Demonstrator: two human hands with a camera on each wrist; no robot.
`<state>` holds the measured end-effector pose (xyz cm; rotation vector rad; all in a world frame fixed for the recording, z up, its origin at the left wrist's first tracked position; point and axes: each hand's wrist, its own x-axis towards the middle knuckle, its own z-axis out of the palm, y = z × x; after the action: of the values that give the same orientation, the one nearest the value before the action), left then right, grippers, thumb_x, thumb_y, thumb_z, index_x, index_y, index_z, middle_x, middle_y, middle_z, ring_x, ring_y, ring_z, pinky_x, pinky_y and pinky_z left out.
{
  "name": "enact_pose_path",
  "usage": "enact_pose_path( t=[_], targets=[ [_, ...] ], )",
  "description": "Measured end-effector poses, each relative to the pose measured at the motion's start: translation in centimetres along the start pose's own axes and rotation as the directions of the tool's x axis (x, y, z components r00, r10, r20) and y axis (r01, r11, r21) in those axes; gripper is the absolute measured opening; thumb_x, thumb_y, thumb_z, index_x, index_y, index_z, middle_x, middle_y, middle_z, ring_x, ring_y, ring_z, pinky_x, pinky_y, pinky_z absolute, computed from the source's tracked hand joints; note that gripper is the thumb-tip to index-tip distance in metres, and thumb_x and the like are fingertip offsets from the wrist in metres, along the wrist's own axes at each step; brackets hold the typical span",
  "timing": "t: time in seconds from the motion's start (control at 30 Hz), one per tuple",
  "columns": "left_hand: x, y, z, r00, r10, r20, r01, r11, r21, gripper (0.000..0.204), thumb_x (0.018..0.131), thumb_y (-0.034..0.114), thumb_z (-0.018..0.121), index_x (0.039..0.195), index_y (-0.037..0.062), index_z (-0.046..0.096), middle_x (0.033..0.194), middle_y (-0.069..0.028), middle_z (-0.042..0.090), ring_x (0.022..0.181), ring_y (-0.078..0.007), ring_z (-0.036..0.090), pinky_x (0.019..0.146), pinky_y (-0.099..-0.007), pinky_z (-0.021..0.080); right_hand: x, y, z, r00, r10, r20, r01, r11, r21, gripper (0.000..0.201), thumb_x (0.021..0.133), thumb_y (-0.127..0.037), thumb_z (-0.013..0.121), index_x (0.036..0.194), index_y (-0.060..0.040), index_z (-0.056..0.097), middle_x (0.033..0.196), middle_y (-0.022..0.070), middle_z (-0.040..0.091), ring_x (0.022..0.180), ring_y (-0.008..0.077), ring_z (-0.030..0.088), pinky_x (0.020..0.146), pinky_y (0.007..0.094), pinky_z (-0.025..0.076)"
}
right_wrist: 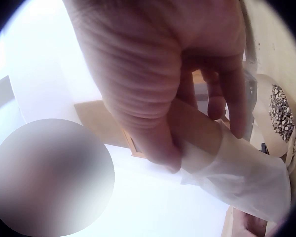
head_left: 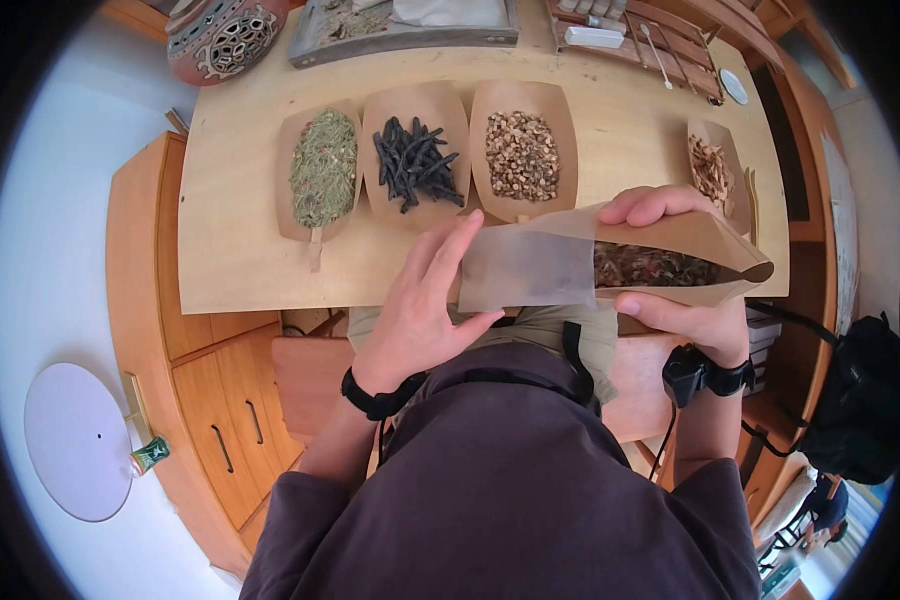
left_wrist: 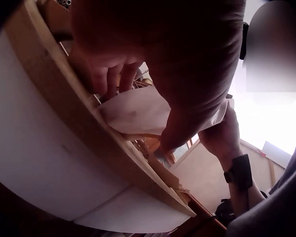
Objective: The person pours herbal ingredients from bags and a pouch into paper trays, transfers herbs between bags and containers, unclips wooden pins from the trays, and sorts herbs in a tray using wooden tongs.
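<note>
My right hand [head_left: 685, 260] grips a brown paper tray [head_left: 740, 240], thumb along the near side and fingers over the far side, bending its walls inward. Dried herb pieces [head_left: 650, 266], dark and mixed with red and green, lie in it. The tray's left end meets a frosted, whitish pouch [head_left: 526, 266]; in the right wrist view the brown paper runs into this pouch [right_wrist: 249, 177]. At the pouch's far left end is my left hand [head_left: 420, 300], fingers and thumb straight and spread around that end. In the left wrist view its thumb overlaps the pouch [left_wrist: 138, 111].
Behind stand paper trays of green dried herb [head_left: 324, 168], black sticks [head_left: 410, 165] and small tan pieces [head_left: 523, 156]. Tan slices [head_left: 710, 170] fill a tray at right. Farther back are a patterned pot [head_left: 225, 40], a grey tray [head_left: 410, 40] and a wooden rack [head_left: 660, 55].
</note>
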<state>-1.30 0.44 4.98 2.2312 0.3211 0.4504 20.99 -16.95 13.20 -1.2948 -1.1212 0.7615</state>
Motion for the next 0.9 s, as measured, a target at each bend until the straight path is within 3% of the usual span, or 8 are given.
enact_pose_path(
  t=[0.33, 0.5, 0.6, 0.67, 0.83, 0.9],
  targets=[
    [-0.3, -1.3, 1.2, 0.995, 0.003, -0.104, -0.011, 0.997, -0.072, 0.093, 0.068, 0.013, 0.089, 0.149, 0.0035, 0.044, 0.142, -0.0185, 0.052, 0.129, -0.0374, 0.051, 0.108, -0.0444, 0.044, 1.5, -1.7, 0.6, 0.996, 0.029, 0.079, -0.016, 0.988, -0.152, 0.054, 0.072, -0.003, 0.087, 0.119, -0.0018, 0.061, 0.123, 0.0110, 0.067, 0.114, 0.0188, 0.063, 0.100, 0.0347, 0.050],
    [0.1, -1.2, 1.2, 0.995, 0.007, -0.099, -0.010, 1.000, -0.027, 0.091, 0.069, 0.021, 0.089, 0.147, 0.0044, 0.046, 0.137, -0.0177, 0.057, 0.126, -0.0364, 0.053, 0.106, -0.0435, 0.045, 2.6, -2.8, 0.8, 0.993, 0.045, 0.113, -0.020, 0.976, -0.217, 0.056, 0.070, -0.006, 0.089, 0.119, -0.0026, 0.062, 0.120, 0.0097, 0.068, 0.111, 0.0187, 0.065, 0.098, 0.0338, 0.051],
    [0.6, -1.1, 1.4, 0.988, 0.052, -0.144, -0.059, 0.997, -0.045, 0.090, 0.069, 0.021, 0.089, 0.147, 0.0062, 0.047, 0.133, -0.0173, 0.058, 0.120, -0.0374, 0.055, 0.101, -0.0448, 0.048, 3.5, -3.7, 1.1, 0.973, 0.109, 0.201, -0.045, 0.953, -0.300, 0.065, 0.067, -0.006, 0.091, 0.122, -0.0031, 0.057, 0.123, 0.0153, 0.063, 0.119, 0.0243, 0.059, 0.102, 0.0400, 0.048],
    [0.6, -1.5, 1.8, 0.985, 0.059, -0.165, -0.069, 0.996, -0.056, 0.091, 0.069, 0.023, 0.089, 0.147, 0.0061, 0.046, 0.133, -0.0174, 0.058, 0.120, -0.0378, 0.056, 0.101, -0.0446, 0.048, 4.1, -4.0, 1.5, 0.980, 0.022, 0.198, 0.048, 0.939, -0.341, 0.059, 0.069, -0.014, 0.092, 0.119, -0.0030, 0.063, 0.118, 0.0097, 0.069, 0.107, 0.0194, 0.068, 0.093, 0.0339, 0.053],
    [0.8, -1.8, 2.1, 0.977, 0.066, -0.204, -0.091, 0.989, -0.116, 0.096, 0.067, 0.028, 0.090, 0.149, 0.0072, 0.044, 0.136, -0.0171, 0.058, 0.121, -0.0379, 0.058, 0.102, -0.0445, 0.048, 5.4, -5.5, 2.2, 0.958, 0.052, 0.282, 0.049, 0.940, -0.339, 0.059, 0.068, -0.013, 0.092, 0.119, -0.0028, 0.064, 0.115, 0.0083, 0.071, 0.103, 0.0184, 0.069, 0.090, 0.0327, 0.054],
    [1.0, -1.8, 2.0, 0.987, 0.045, -0.154, -0.074, 0.978, -0.193, 0.098, 0.066, 0.028, 0.090, 0.150, 0.0093, 0.043, 0.136, -0.0163, 0.058, 0.123, -0.0364, 0.057, 0.103, -0.0450, 0.048, 5.8, -6.0, 2.7, 0.949, 0.078, 0.305, 0.032, 0.940, -0.340, 0.059, 0.067, -0.013, 0.092, 0.119, -0.0030, 0.065, 0.113, 0.0079, 0.071, 0.101, 0.0181, 0.069, 0.089, 0.0322, 0.054]
  ],
)
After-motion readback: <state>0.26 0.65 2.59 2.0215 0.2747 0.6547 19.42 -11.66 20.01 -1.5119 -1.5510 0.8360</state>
